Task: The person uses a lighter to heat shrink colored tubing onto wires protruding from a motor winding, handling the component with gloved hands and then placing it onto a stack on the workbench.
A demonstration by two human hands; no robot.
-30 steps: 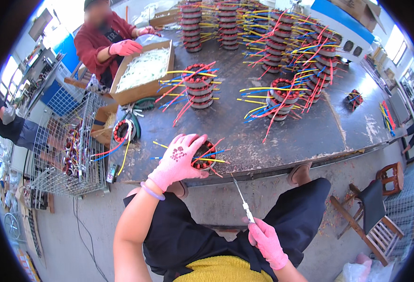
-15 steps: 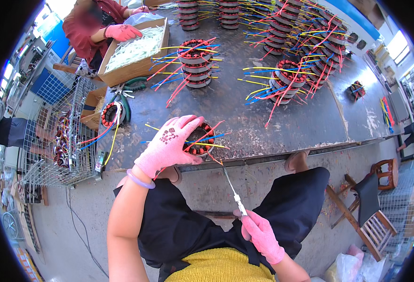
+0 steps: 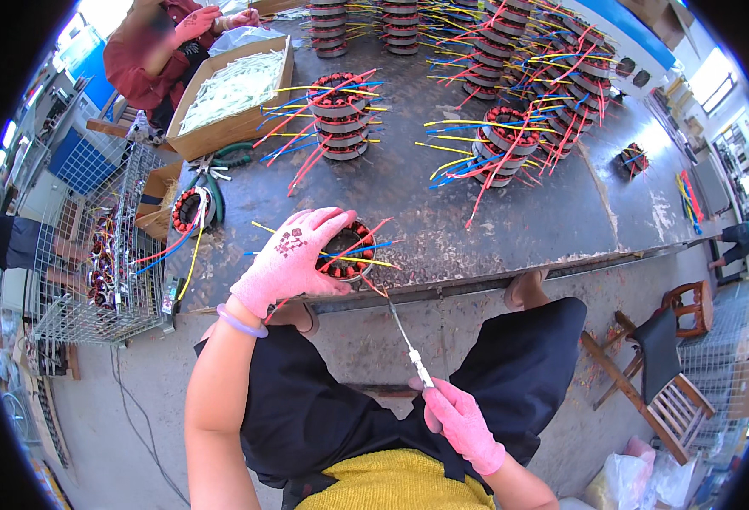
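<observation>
My left hand (image 3: 294, 255), in a pink glove with a purple bangle at the wrist, is closed round the far-left side of a motor stator (image 3: 346, 251) at the table's front edge. Red windings and loose red, blue and yellow leads show on this stator; the glove covers part of it. In front of my lap, my pink-gloved right hand (image 3: 464, 421) grips the pale handle of a thin-shafted hand tool (image 3: 419, 367). Its slender metal tip reaches up to a reddish lead (image 3: 374, 286) hanging from the stator; whether the tip hooks it is too small to tell.
Stacked stators (image 3: 340, 119) stand across the dark table (image 3: 468, 242). Another stator (image 3: 192, 208) lies beside green-handled pliers (image 3: 215, 189). A cardboard box (image 3: 232, 98) of pale tubes sits near a co-worker in red. A wire basket (image 3: 107, 280) stands left, a wooden chair (image 3: 663, 382) right.
The whole view has shifted slightly, and my hands keep nearly the same hold. The co-worker's gloved hand has lifted up and away from the box of pale tubes.
</observation>
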